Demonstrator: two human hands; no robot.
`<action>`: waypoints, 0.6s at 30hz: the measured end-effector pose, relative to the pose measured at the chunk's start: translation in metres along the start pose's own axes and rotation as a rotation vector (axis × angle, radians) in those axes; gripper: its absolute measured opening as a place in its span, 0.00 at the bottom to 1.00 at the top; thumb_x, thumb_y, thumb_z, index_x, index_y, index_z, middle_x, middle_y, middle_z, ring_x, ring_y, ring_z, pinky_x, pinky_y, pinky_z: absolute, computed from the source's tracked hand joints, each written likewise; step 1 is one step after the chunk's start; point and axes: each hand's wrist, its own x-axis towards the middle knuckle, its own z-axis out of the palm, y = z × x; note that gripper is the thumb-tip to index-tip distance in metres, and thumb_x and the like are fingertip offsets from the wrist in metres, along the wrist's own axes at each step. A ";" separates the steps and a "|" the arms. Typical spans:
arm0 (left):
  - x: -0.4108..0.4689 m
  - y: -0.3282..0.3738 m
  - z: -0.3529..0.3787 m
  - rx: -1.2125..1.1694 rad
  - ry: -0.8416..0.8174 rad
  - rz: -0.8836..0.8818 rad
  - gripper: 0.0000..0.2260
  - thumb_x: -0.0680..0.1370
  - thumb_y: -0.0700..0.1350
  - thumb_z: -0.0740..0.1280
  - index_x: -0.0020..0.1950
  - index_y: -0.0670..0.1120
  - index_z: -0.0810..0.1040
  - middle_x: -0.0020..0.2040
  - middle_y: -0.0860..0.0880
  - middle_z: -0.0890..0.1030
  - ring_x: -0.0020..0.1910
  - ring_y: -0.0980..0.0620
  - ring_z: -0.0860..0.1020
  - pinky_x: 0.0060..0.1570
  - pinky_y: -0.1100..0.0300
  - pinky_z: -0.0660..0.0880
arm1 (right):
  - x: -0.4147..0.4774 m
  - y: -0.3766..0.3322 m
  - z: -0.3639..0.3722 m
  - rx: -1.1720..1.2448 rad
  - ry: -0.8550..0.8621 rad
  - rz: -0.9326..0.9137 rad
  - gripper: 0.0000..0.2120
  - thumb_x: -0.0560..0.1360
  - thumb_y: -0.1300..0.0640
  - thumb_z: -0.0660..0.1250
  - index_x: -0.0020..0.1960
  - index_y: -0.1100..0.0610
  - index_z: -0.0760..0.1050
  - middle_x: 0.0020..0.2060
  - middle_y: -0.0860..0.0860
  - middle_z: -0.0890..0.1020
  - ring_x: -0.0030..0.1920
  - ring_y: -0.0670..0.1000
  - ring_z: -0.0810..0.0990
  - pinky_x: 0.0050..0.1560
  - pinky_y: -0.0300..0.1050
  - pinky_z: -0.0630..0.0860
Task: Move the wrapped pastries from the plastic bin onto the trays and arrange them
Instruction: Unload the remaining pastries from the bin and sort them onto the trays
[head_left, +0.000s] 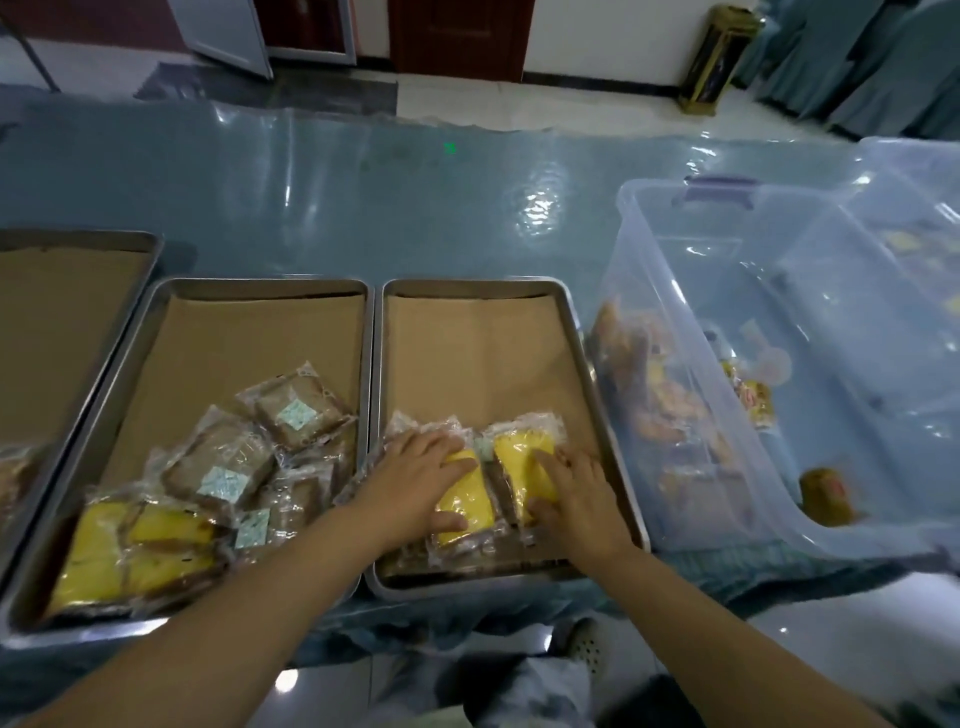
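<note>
Pastries (464, 500), 2 yellow, in rt tray (467, 353) under flat left hand (415, 478), right hand (582, 499); more in mid tray (234, 338), bin (675, 312).

One wide-angle camera sat on the person's head, facing forward and steeply down over a table (467, 208). It was close: the left hand (415, 470) and right hand (584, 501) lay just below the middle of the view. Trays (260, 283) filled the left and centre, a bin (675, 291) the right. Floor (457, 98) and a door (462, 36) showed far off.
</note>
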 end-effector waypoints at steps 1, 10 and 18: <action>0.001 0.000 0.002 -0.004 -0.010 -0.007 0.34 0.71 0.66 0.63 0.73 0.57 0.59 0.75 0.51 0.58 0.73 0.48 0.52 0.70 0.48 0.46 | -0.001 0.000 0.001 0.005 -0.011 0.015 0.25 0.76 0.50 0.65 0.71 0.48 0.62 0.69 0.54 0.65 0.66 0.55 0.64 0.65 0.49 0.65; 0.015 0.016 -0.054 -0.197 0.166 -0.085 0.25 0.73 0.62 0.66 0.66 0.54 0.71 0.67 0.52 0.72 0.67 0.50 0.64 0.65 0.55 0.54 | 0.006 -0.031 -0.057 0.132 0.165 -0.121 0.21 0.74 0.58 0.67 0.66 0.53 0.71 0.66 0.51 0.70 0.64 0.52 0.70 0.61 0.40 0.66; 0.041 0.077 -0.174 -0.414 0.632 -0.060 0.12 0.74 0.53 0.64 0.49 0.49 0.82 0.46 0.54 0.80 0.49 0.55 0.74 0.45 0.61 0.65 | -0.005 -0.045 -0.179 0.252 0.434 -0.267 0.12 0.73 0.56 0.67 0.56 0.48 0.76 0.54 0.41 0.74 0.50 0.42 0.73 0.48 0.37 0.71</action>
